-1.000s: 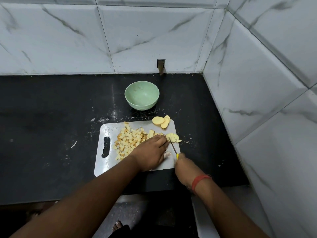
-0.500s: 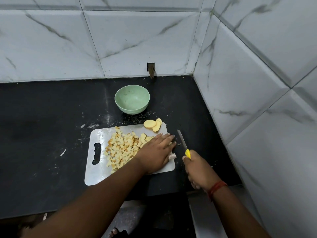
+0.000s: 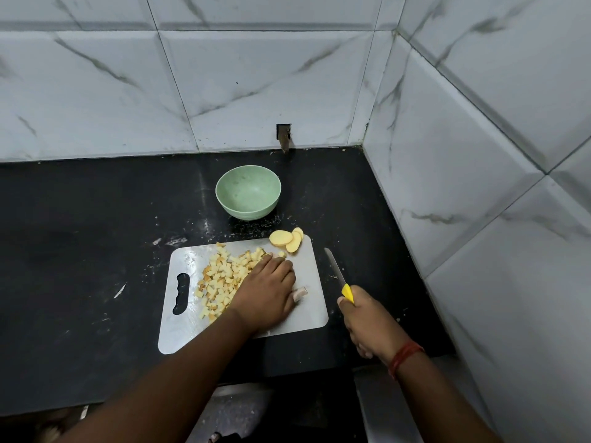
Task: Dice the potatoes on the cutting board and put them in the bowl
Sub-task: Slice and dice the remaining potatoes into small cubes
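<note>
Head view. My left hand point(image 3: 267, 290) lies palm-down on the cutting board point(image 3: 307, 311), fingers straight and close together, their tips against the right flank of the pile of diced potato point(image 3: 220, 282); it presses or sweeps and grips nothing. My right hand point(image 3: 367, 324) is curled round the yellow handle of the knife point(image 3: 339, 276), which it holds off the board's right edge, over the black table point(image 3: 80, 251) — whether the blade rests on the table or hangs above it I cannot tell.

The relation that governs the coming move: the knife's long axis runs from the handle near me away toward the wall, roughly parallel to the board's right edge, with the tip pointing at the far right corner. There the uncut potato slices point(image 3: 286, 239) lie overlapped, beyond my left fingertips and close to them, and up and to the left of the blade tip. I judge the left hand the nearer of the two to the slices; the blade would have to come leftward, back over the board, to reach them.

The bowl point(image 3: 248, 191) stands on the table beyond the board's far edge, apart from it — no potato shows inside. In my judgement the dicing is mostly done, with these slices outstanding and the transfer not begun. A small pale scrap point(image 3: 300, 293) lies just right of my left hand.
</note>
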{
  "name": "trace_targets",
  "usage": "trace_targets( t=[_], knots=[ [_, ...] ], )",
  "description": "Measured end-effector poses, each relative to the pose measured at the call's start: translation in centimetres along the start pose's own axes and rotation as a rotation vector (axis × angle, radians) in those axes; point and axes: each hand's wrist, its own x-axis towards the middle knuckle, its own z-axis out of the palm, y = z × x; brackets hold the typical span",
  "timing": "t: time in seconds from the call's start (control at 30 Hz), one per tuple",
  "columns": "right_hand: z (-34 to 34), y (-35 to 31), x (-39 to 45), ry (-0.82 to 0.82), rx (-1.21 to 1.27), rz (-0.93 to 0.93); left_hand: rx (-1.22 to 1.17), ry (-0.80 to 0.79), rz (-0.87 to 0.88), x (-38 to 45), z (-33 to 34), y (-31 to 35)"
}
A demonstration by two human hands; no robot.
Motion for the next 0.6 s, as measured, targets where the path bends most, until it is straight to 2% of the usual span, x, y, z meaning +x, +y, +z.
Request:
trace_targets(
  t=[0.1, 0.2, 0.37, 0.47, 0.6],
  knots=[
    [0.0, -0.2, 0.3, 0.012, -0.008, -0.010, -0.107, 0.078, -0.096, 0.2, -0.7, 0.0],
    [0.2, -0.2, 0.6, 0.014, -0.006, -0.008, -0.194, 0.088, -0.213, 1.5, -2.1, -0.4],
    [0.2, 0.0, 0.5, -0.010, 0.018, -0.006, -0.184, -0.134, -0.217, 4.6, -3.1, -2.0],
    [0.1, 0.2, 0.3, -0.017, 0.026, -0.014, -0.301, -0.273, -0.286, 5.9, -3.1, -2.4],
    [-0.1, 0.3, 0.4, -0.003, 0.026, -0.019, -0.396, -0.265, -0.338, 5.9, -3.0, -3.0]
  ],
)
